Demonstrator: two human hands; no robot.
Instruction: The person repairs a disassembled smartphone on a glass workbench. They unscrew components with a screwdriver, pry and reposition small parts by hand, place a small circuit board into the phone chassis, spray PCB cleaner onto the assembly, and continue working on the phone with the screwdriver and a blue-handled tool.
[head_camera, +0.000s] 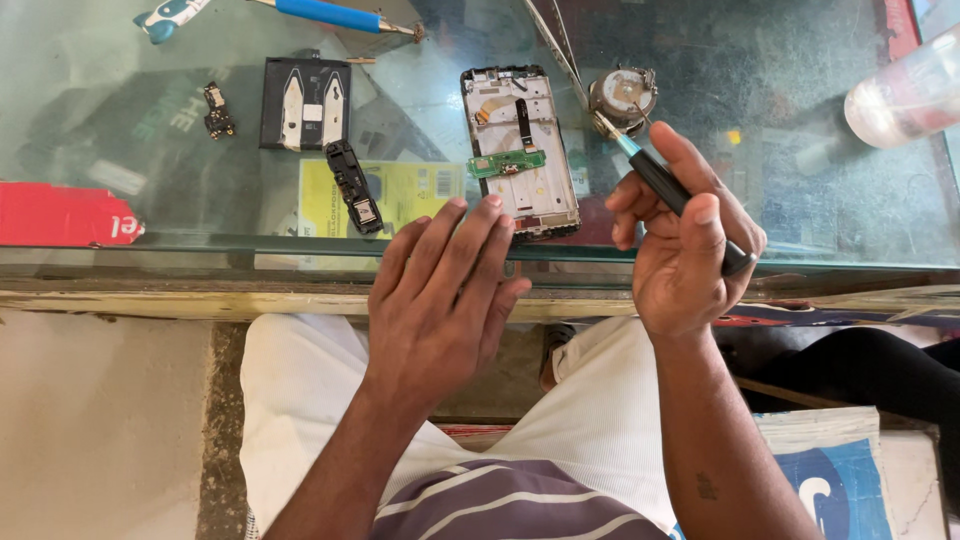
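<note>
An opened phone frame (520, 150) lies on the glass counter (700, 80), with a small green circuit board (507, 163) and a flex cable on it. My left hand (440, 300) rests flat with its fingers apart, fingertips touching the frame's near edge. My right hand (685, 240) grips a black screwdriver (665, 185) with a teal collar; its tip points up-left, just right of the frame and next to a small round metal part (622, 97).
A black phone back part (305, 103), a black speaker module (352, 185) and a small dark board (217, 112) lie at left. A blue-handled tool (330, 14) is at the top, a clear plastic bottle (905, 95) at the right. A red card (65, 215) lies at far left.
</note>
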